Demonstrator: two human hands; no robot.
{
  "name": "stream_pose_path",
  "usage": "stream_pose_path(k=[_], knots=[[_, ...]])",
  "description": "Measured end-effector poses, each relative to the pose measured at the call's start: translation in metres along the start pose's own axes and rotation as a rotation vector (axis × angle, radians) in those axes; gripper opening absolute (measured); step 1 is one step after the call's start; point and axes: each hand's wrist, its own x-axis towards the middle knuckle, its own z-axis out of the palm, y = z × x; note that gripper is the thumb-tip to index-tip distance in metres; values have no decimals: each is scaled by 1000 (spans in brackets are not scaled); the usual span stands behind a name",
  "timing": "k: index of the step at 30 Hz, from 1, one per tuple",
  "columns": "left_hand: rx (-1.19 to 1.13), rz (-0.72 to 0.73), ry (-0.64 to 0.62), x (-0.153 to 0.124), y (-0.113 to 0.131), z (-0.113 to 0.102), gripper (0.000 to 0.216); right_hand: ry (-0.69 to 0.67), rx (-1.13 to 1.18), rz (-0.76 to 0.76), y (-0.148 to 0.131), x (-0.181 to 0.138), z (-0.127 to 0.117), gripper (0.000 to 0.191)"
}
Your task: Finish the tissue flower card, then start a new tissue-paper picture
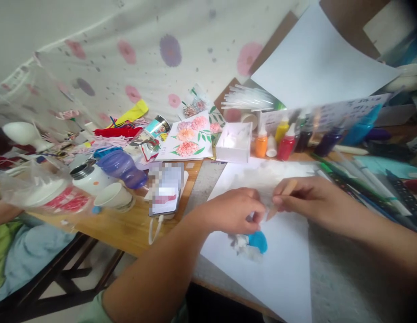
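Observation:
Over a sheet of white paper (289,278), both my hands work close together. My right hand (305,197) pinches a short, light brown wooden stick (290,186) whose tapered end points down toward my left fingers. My left hand (237,208) curls with thumb and forefinger brought together; what lies between them is too small or hidden to make out. Just below the left fingertips, a bright blue rounded patch (258,242) and a crumpled whitish tissue-like piece (243,246) rest on the paper.
Behind the paper stand paint bottles, among them an orange one (261,142) and a red one (287,143), beside a white box (233,143). Pens (366,188) lie to the right. Leftward are a phone (168,190), a paper cup (114,197) and another person's arm (4,214).

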Motion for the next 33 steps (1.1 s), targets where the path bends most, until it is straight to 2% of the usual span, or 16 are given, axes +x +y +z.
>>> stream_pose_path(k=[5,10,12,16,20,26,28,33], knots=[[63,-59,-30,0,-1,1,0,-11,0,5,-3,0,1,18],[111,-77,-53,2,1,1,16,33,-41,-19,1,1,1,31],[121,-78,-58,3,1,1,15,52,-61,-32,2,1,0,34],[129,-74,-17,3,-1,3,1,101,-91,-31,-2,0,-5,33],[105,-52,14,3,-4,5,7,176,-113,-77,-8,0,-11,33],[70,-20,19,5,-5,2,9,161,-178,-102,-5,2,-17,30],[58,-24,61,5,-4,2,9,165,-185,-114,-6,2,-19,27],[84,-34,258,9,0,7,7,247,-173,-153,-12,1,-25,24]])
